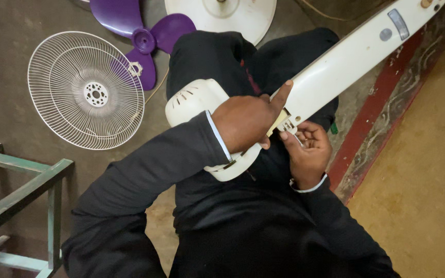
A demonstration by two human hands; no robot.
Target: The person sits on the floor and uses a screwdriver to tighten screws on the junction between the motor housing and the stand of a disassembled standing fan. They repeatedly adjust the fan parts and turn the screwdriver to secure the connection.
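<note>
Fan stand across the lap, both hands at the neck joint.

The left hand (245, 126) is clamped on the cream motor housing (197, 100); the right hand (307, 152), fingers curled, pinches under the stand column (356, 51). Rigid, smooth plastic, probably top-heavy: grip near the joint. Farther away lie the wire grille (86, 90) and purple blade (145, 33).

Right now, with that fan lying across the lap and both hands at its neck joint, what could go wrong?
The long cream stand overhangs the lap, so it might tip or slide off. Fingers of the right hand sit under the joint by the motor housing and could get pinched. The purple blade and wire guard lie on the floor, easy to step on.
</note>
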